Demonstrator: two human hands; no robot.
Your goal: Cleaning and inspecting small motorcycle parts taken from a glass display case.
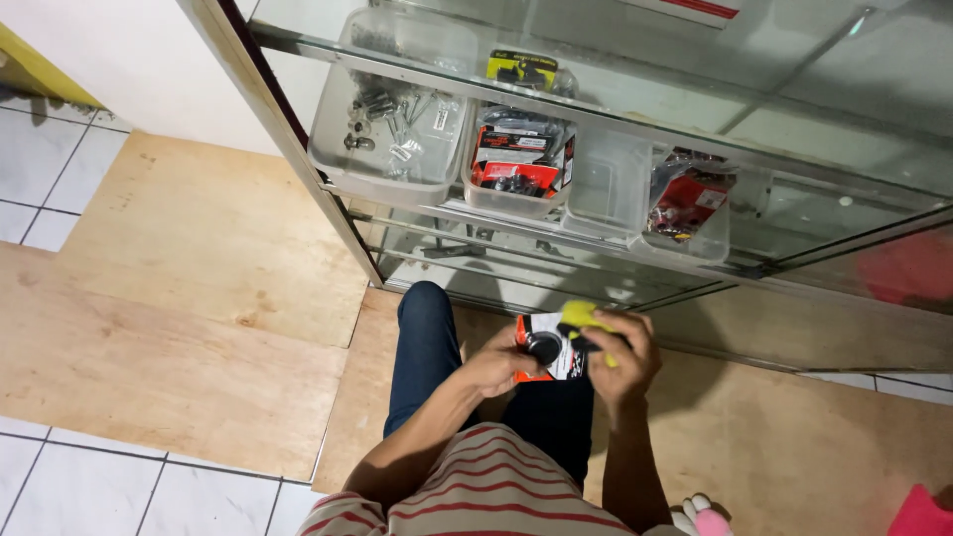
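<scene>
- Two hands meet over the person's knees: the left hand (499, 359) grips a small carded blister pack (549, 349), red, black and white, by its left edge.
- Closed around a yellow cloth (582, 318), the right hand (625, 357) presses it against the pack's top corner.
- Just ahead stands a glass display cabinet (615, 99), its clear plastic tubs (392, 129) holding bolts and similar packs.
- Risk, as I judge it: the pinch is shallow, so hard rubbing could twist the pack loose onto the plywood floor (199, 298).
</scene>
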